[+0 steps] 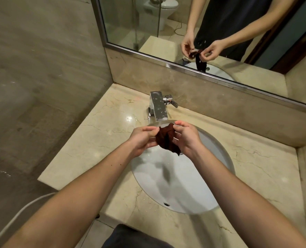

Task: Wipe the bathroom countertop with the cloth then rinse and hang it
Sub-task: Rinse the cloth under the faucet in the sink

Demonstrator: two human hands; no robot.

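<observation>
A small dark brown cloth (166, 138) hangs bunched between my two hands over the white sink basin (189, 192). My left hand (143, 138) pinches its left edge and my right hand (186, 136) pinches its right edge. The cloth sits just below the spout of the chrome faucet (158, 106), where a thin sheet of water seems to fall onto it. The beige marble countertop (102, 133) surrounds the basin and looks wet in spots.
A mirror (211, 29) runs along the back wall and reflects my arms, the cloth and a toilet. The faucet lever (172, 102) points right. A tiled wall stands to the left, and a white hose (23, 212) hangs below the counter's left edge.
</observation>
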